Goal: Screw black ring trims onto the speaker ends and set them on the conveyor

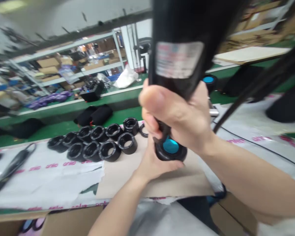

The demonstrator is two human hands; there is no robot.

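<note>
Head view is showing an open cardboard box point(71, 221) at the lower left, below the surface point(51, 183), holding round black-rimmed parts point(28, 225), one with a blue centre and one with a pinkish centre. Further cardboard point(233, 213) is lying at the lower right. On the far shelf point(76, 73), cartons and bagged goods are sitting; individual contents are too blurred to identify.

The left hand point(151, 160) is grasping a black round part point(170, 146) with a blue disc, above a brown sheet point(177, 186). The right hand point(182, 119) is clasping a black handheld tool point(178, 60) bearing a label, directly over that part. Whether the two are touching cannot be determined. The tool is blocking the background, and the right hand is covering the part's upper edge.

Black rings point(127, 150) are standing in two rows to the left. A thin cord point(258, 144) is running across the right side.
</note>
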